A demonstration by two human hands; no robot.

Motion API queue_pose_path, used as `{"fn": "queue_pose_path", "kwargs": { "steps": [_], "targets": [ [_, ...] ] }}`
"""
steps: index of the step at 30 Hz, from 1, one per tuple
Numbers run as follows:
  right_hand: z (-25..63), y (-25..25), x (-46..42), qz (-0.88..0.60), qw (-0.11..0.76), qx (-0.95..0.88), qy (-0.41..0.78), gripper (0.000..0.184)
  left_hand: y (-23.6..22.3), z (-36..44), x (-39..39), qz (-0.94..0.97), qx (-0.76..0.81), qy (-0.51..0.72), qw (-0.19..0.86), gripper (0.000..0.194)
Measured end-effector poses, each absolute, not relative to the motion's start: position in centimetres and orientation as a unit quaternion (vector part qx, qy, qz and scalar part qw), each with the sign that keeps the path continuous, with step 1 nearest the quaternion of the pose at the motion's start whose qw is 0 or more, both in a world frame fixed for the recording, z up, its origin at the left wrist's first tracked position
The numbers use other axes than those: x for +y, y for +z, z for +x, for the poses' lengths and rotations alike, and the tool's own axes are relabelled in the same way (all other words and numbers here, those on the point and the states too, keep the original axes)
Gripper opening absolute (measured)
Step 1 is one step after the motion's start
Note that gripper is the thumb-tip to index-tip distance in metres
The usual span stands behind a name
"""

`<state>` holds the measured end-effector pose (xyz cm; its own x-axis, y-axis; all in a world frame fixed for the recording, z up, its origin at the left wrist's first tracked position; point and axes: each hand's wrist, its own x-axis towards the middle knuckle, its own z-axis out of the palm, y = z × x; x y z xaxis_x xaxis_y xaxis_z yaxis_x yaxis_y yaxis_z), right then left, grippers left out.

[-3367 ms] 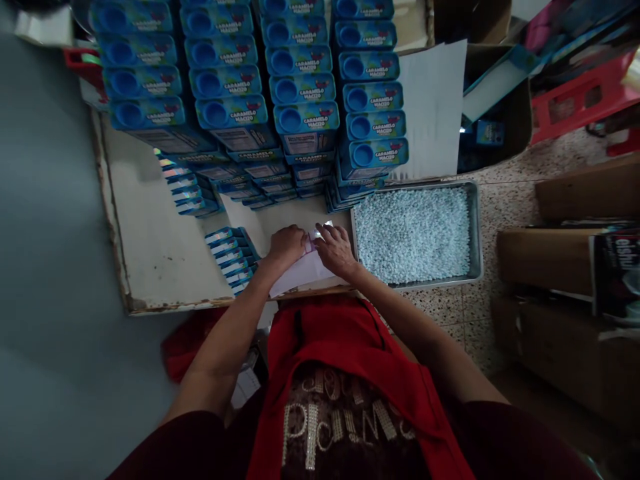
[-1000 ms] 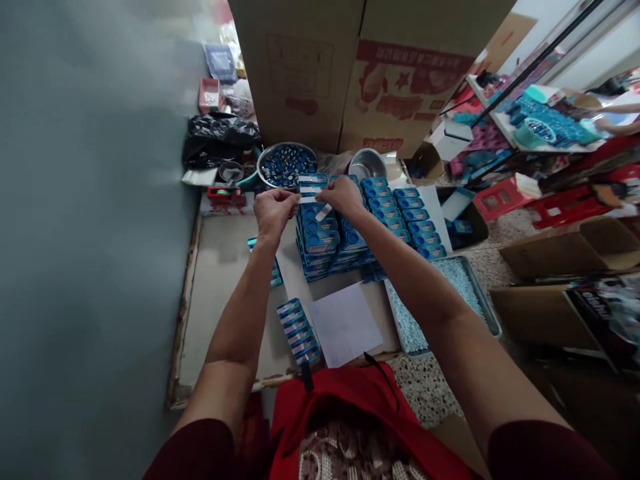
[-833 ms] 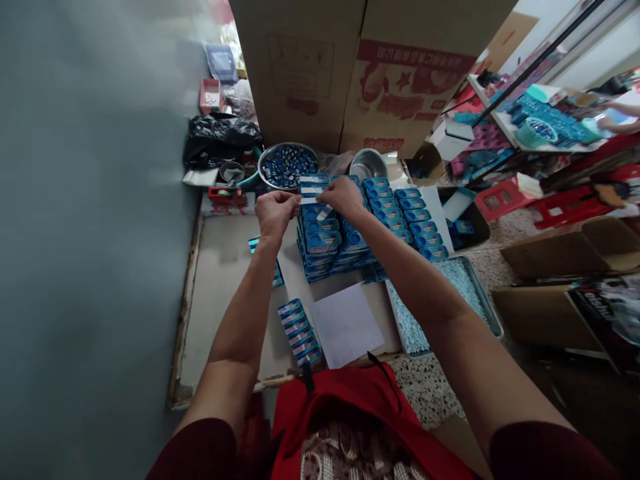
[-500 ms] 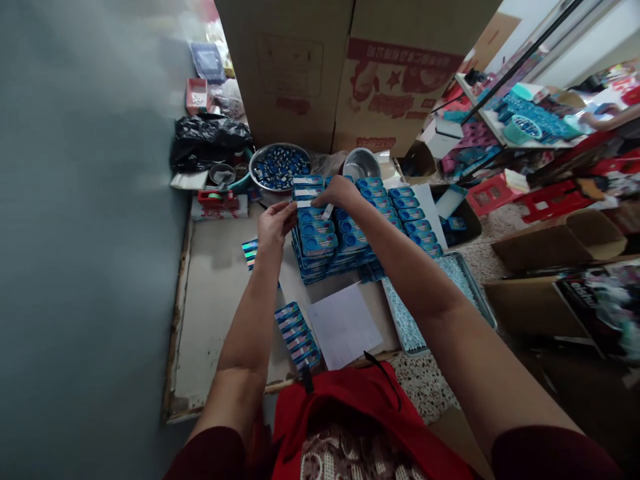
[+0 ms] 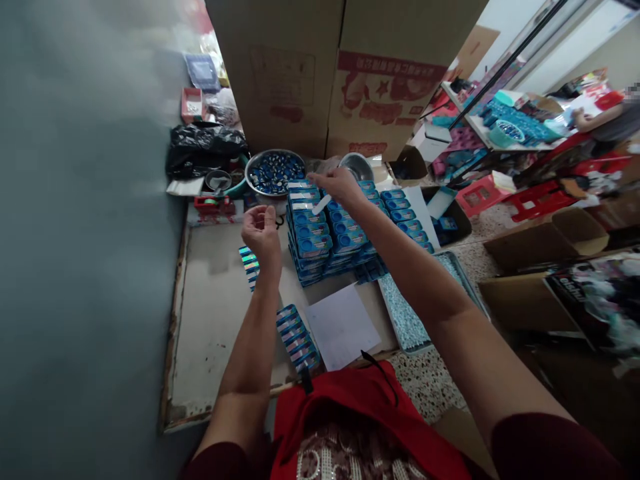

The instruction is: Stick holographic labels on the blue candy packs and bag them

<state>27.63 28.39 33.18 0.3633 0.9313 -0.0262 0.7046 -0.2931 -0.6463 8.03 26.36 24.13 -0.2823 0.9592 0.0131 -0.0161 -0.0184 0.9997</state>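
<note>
My left hand is raised over the left of the table, its fingers curled in and thumb against them; whether anything small is between them I cannot make out. My right hand reaches over stacks of blue blister-like packs, its fingers closed near the top of the left stack. A narrow white strip hangs below that hand, apparently held in it. White strips lie across the far packs of that stack. Just right of my left hand, a small dark loop shows.
A metal bowl of small blue pieces and an empty-looking metal bowl stand behind the stacks. In front lie a white sheet and a row of blue packs. A tray of pale-blue pieces is at right. Large cartons stand behind.
My left hand has drawn back left and toward me from the stack, its fingers curling. My right hand has shifted slightly, still over the packs. A person's arm shows more at far right.
</note>
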Motion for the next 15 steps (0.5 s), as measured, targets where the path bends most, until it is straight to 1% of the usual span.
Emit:
{"fn": "queue_pose_path", "kwargs": {
  "steps": [1,2,4,6,7,9,11,15],
  "targets": [
    [27.1,33.6,28.2,-0.766,0.304,-0.525,0.211,0.055,25.0,7.9,25.5,0.450,0.518,0.579,0.441,0.036],
    [26.5,33.9,28.1,-0.755,0.325,-0.525,0.219,0.057,25.9,7.9,24.8,0.465,0.483,0.566,0.480,0.043],
    [25.4,34.5,27.9,-0.740,0.350,-0.526,0.230,0.061,27.3,8.2,23.7,0.459,0.437,0.511,0.581,0.053],
    [24.4,35.0,27.8,-0.729,0.359,-0.531,0.240,0.063,28.1,8.7,23.5,0.423,0.417,0.466,0.656,0.055],
    [24.1,35.2,27.6,-0.725,0.361,-0.533,0.245,0.064,28.3,8.9,23.6,0.405,0.413,0.459,0.674,0.054],
    [23.9,35.5,27.1,-0.719,0.366,-0.527,0.268,0.065,28.3,8.9,24.0,0.382,0.414,0.467,0.682,0.052],
    [24.1,35.7,26.4,-0.703,0.373,-0.513,0.322,0.063,28.1,8.4,24.6,0.380,0.422,0.470,0.676,0.051],
    [25.5,35.6,25.1,-0.665,0.377,-0.482,0.428,0.048,27.9,6.5,25.8,0.421,0.452,0.452,0.644,0.046]
  ]
}}
